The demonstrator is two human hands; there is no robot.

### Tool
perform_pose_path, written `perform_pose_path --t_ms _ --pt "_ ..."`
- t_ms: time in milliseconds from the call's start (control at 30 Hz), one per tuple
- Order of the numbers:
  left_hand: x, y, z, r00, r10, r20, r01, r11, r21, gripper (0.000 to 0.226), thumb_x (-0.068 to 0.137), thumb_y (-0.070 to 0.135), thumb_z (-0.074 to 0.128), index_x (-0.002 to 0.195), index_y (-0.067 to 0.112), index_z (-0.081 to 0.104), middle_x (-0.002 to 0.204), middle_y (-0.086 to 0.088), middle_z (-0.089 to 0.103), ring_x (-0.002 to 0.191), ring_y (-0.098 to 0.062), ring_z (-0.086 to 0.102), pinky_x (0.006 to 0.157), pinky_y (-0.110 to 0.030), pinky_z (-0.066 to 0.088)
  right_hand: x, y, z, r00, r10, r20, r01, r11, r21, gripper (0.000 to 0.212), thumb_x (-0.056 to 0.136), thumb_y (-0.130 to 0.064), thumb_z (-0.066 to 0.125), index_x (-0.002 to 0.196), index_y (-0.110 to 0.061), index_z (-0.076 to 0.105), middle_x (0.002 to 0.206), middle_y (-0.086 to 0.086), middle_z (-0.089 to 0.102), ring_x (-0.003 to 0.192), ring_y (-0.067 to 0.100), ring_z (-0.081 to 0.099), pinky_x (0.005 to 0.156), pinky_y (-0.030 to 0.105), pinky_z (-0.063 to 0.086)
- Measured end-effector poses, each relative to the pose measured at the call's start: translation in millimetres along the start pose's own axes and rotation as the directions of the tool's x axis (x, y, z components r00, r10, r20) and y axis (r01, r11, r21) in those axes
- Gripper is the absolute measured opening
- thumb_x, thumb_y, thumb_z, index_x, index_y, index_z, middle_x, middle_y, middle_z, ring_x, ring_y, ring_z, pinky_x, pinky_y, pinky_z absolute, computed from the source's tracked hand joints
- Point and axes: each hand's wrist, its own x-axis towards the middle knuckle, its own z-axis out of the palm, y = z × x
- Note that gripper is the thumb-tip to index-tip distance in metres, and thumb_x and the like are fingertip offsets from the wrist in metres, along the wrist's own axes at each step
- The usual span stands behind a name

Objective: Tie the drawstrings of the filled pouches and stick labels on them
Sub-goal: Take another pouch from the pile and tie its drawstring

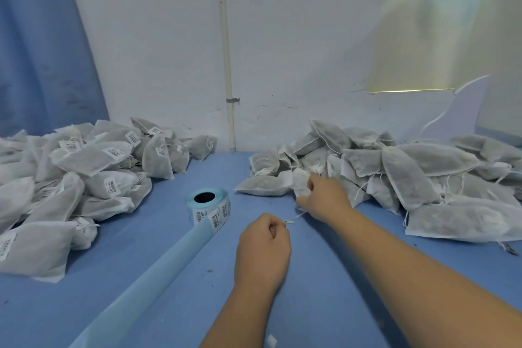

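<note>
Fingers [310, 184] of right hand [324, 198] grasp pouch [300, 178], long axis near-far; left hand [262, 248] seemingly pinches label [288, 222].

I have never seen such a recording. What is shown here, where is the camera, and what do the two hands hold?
No machine here: a person works with bare hands, and the single picture comes from a camera worn on the head, looking down. On the blue table lie a label roll, labelled pouches at left and unlabelled pouches at right. The left hand pinches what seems a small label; the right hand grips one pouch from the right pile.
</note>
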Motion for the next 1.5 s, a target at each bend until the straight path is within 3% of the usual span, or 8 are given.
perform_pose_path --t_ms 300,500,667,800,933,1100,1333,1500 --pt "-11 11 -3 0.990 0.131 0.057 -0.122 0.983 -0.135 0.022 0.099 0.035 0.047 0.082 0.032 0.060 0.094 0.004 0.064 0.087 0.001 0.057 0.074 -0.010 0.038 -113 17 -40 0.996 -0.081 0.025 0.056 0.845 0.532 0.011 0.070 -0.025 0.065 0.077 -0.023 0.057 0.080 -0.011 0.066 0.062 0.007 0.054 0.062 0.024 0.044" --pt "-24 19 -10 0.976 0.110 0.186 -0.044 0.944 -0.327 0.031 0.099 0.043 0.046 0.088 0.031 0.072 0.088 0.019 0.073 0.083 0.008 0.063 0.073 -0.019 0.047 -154 29 -38 0.995 -0.095 -0.014 0.086 0.814 0.575 0.020 0.070 -0.016 0.068 0.083 -0.027 0.057 0.078 -0.012 0.057 0.063 0.000 0.048 0.058 0.012 0.035" --pt "-29 26 -15 0.942 0.131 0.308 -0.017 0.938 -0.347 0.034 0.087 0.045 0.063 0.085 0.011 0.070 0.083 -0.012 0.070 0.080 -0.015 0.062 0.078 -0.039 0.053 -159 25 -42 0.949 -0.279 -0.148 0.316 0.843 0.436 0.040 0.071 -0.022 0.078 0.094 -0.034 0.048 0.097 -0.016 0.047 0.081 -0.011 0.045 0.072 0.005 0.034" --pt "-37 35 -17 0.965 -0.021 0.263 0.143 0.880 -0.453 0.018 0.079 0.030 0.064 0.062 0.028 0.069 0.061 0.008 0.058 0.062 -0.010 0.052 0.058 -0.024 0.043 -160 25 -43 0.953 -0.218 -0.211 0.301 0.762 0.573 0.050 0.072 -0.032 0.080 0.110 -0.039 0.048 0.106 -0.016 0.049 0.081 0.000 0.050 0.073 0.012 0.038" --pt "-45 39 -25 0.897 -0.146 0.417 0.394 0.694 -0.603 0.026 0.076 0.024 0.055 0.076 0.016 0.079 0.095 -0.013 0.073 0.089 -0.028 0.067 0.088 -0.042 0.049 -160 24 -49 0.980 -0.182 -0.085 0.187 0.671 0.718 0.053 0.083 -0.035 0.070 0.128 -0.037 0.042 0.119 -0.016 0.049 0.079 -0.005 0.054 0.076 0.014 0.042" --pt "-63 37 -45 0.734 -0.072 0.676 0.562 0.624 -0.543 0.043 0.063 0.026 0.048 0.086 0.004 0.077 0.071 -0.011 0.069 0.059 -0.024 0.065 0.058 -0.028 0.051 -168 20 -62 0.949 -0.297 0.110 0.056 0.497 0.866 0.059 0.082 -0.047 0.069 0.135 -0.039 0.043 0.131 -0.013 0.053 0.096 0.015 0.062 0.087 0.025 0.046" --pt "-79 46 -66 0.522 -0.026 0.853 0.563 0.762 -0.321 0.052 0.078 0.048 0.042 0.073 0.009 0.075 0.046 -0.003 0.051 0.037 -0.015 0.043 0.046 -0.024 0.039 -182 16 -62 0.718 -0.612 0.331 0.003 0.479 0.878 0.028 0.088 -0.034 0.057 0.112 -0.023 0.069 0.077 -0.001 0.059 0.070 0.011 0.054 0.069 0.023 0.043" --pt "-76 35 -77 0.594 -0.119 0.796 0.486 0.841 -0.237 0.075 0.076 0.083 0.042 0.067 0.014 0.069 0.053 0.001 0.056 0.043 -0.014 0.047 0.051 -0.026 0.044 -179 16 -63 0.801 -0.515 0.305 0.088 0.606 0.791 0.020 0.094 -0.029 0.059 0.087 -0.017 0.072 0.060 -0.006 0.063 0.047 0.008 0.046 0.052 0.020 0.039"
